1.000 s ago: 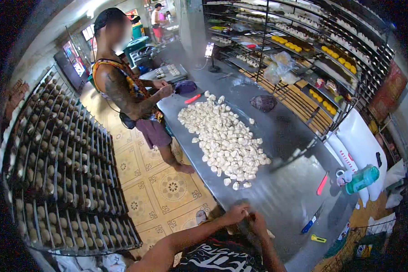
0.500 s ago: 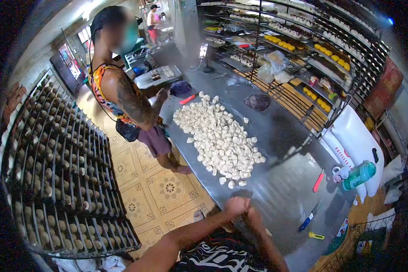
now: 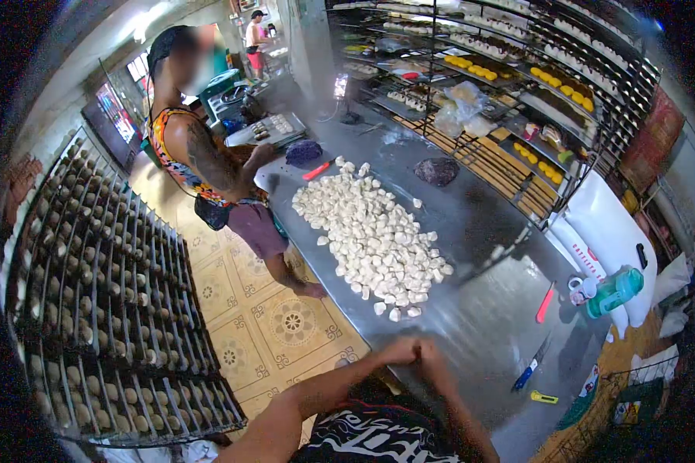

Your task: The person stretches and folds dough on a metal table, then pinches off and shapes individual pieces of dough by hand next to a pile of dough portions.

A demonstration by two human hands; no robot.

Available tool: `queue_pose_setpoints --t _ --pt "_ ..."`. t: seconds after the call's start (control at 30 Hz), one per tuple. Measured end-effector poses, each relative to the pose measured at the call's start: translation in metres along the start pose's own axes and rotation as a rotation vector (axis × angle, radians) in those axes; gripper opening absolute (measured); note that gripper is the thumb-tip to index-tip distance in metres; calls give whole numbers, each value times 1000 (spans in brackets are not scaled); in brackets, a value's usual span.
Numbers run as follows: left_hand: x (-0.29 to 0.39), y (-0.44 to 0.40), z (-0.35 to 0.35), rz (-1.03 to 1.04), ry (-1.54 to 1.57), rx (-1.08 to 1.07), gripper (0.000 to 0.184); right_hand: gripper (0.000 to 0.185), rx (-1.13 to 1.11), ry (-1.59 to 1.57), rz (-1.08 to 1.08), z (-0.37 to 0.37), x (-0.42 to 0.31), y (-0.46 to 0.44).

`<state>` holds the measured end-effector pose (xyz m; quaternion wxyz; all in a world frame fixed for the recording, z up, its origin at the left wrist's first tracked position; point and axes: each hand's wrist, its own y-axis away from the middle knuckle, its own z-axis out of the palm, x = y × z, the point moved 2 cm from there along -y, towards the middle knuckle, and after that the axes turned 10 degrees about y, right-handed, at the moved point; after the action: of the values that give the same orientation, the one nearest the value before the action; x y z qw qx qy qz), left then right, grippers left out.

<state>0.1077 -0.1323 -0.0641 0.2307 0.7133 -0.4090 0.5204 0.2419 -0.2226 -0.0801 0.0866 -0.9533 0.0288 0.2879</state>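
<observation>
My left hand (image 3: 399, 351) is closed, fingers curled, near the front edge of the metal table. Close against it is my right hand (image 3: 428, 356), also closed and a little smeared by motion. Whatever lies between them, if anything, is hidden. Just beyond my hands spreads a big pile of small white dough pieces (image 3: 378, 239), with a few loose ones at its near end. A red-handled tool (image 3: 315, 171) and a purple dough lump (image 3: 304, 153) lie past the pile. Another dark purple lump (image 3: 437, 171) rests to its right.
At the table's left side stands a co-worker (image 3: 201, 162), near a tray (image 3: 274, 130). A blue-handled knife (image 3: 527, 375), a yellow cutter (image 3: 544, 397), a red scraper (image 3: 545, 302) and a green bottle (image 3: 616, 293) lie right. Loaded racks (image 3: 123, 309) stand left and behind the table.
The co-worker's hand has moved away from the purple lump, back toward the tray. My hands stay together at nearly the same spot, and the view has shifted slightly.
</observation>
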Motion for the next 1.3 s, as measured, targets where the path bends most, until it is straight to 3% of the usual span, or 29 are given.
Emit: queue_pose_setpoints --t 0.07,0.23,0.5,0.57,0.6,0.73,0.8,0.93,1.07,1.13,1.23,1.3 --pt "-76 4 41 -387 -88 52 23 23 -1 5 1 5 12 10" --pt "36 2 17 -504 -507 111 30 24 -87 -54 48 -14 -5 24" --pt "16 -38 -17 -462 -393 224 32 27 -265 -159 106 -73 -40 -13" --pt "42 -55 -31 165 -520 839 31 28 -294 -182 136 -89 -51 -21" --pt "42 -54 -30 168 -522 832 31 28 -289 -186 140 -94 -54 -22" --pt "27 -8 -20 50 -231 350 25 31 -207 -136 49 -93 -77 -26" --pt "23 -1 0 9 -51 117 22 35 -190 -77 68 -68 -48 -11" --pt "15 12 18 -145 -359 68 23 45 -163 68 109 -12 -2 23" --pt "28 -2 13 -372 -368 230 54 31 -157 -170 247 -18 -20 13" --pt "19 -13 10 -549 -457 156 48 30 -240 -169 265 -31 -20 7" --pt "17 -38 2 -545 -397 297 39 27 -487 -180 362 -47 -8 14" --pt "21 -55 -6 -530 -335 429 31 20 -251 41 -222 -33 16 12"
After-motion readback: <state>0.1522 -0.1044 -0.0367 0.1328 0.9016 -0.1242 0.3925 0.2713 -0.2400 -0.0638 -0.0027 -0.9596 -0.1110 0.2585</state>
